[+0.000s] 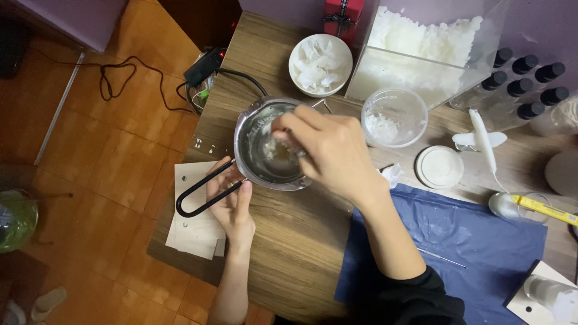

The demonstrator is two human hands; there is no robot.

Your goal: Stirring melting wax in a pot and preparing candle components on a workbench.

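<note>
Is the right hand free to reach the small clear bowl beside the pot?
Probably yes: the right hand is over the pot, and nothing stands between it and the clear bowl.

right arm [385,235]: black sleeve pushed up near elbow; left arm [232,283] bare, no sleeve visible.

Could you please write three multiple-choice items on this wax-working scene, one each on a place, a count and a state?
1. Where is the white bowl? A. behind the metal pot B. on the blue sheet C. on the floor
2. How many black bottle caps show? A. two B. seven C. twelve
3. What does the left hand do? A. hangs free B. holds the pot's black loop handle C. holds a knife

Answers: 1 A, the bowl sits past the pot; 2 B, seven caps in the cluster; 3 B, fingers wrap the handle while the right hand reaches into the pot.
</note>
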